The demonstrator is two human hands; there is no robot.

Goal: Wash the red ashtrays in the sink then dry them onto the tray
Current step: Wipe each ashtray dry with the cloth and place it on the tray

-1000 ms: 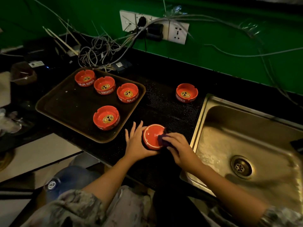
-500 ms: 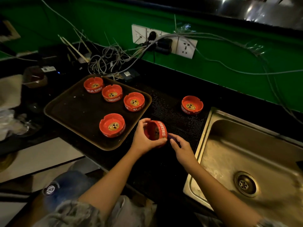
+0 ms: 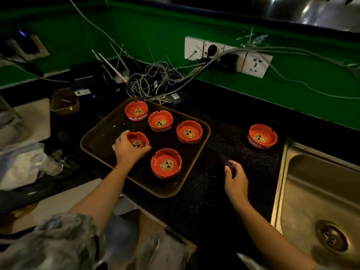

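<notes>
Five red ashtrays sit upright on the brown tray (image 3: 101, 141), each with a gold emblem inside: at 12 o'clock (image 3: 136, 110), centre (image 3: 160, 121), 3 o'clock (image 3: 189, 131), 6 o'clock (image 3: 166, 163), and 9 o'clock (image 3: 138, 140), this last one partly covered. A sixth ashtray (image 3: 262, 136) stands upright on the dark desk (image 3: 204, 191), between tray and steel sink (image 3: 315, 184), which sits at the desk's 3 o'clock.

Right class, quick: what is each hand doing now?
Left hand: grips a red ashtray over the tray.
Right hand: holds a dark purple cloth.

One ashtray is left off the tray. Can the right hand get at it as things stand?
Probably yes. The right hand holds only a small purple cloth, and bare black mat lies between it and the lone ashtray beside the sink.
</notes>
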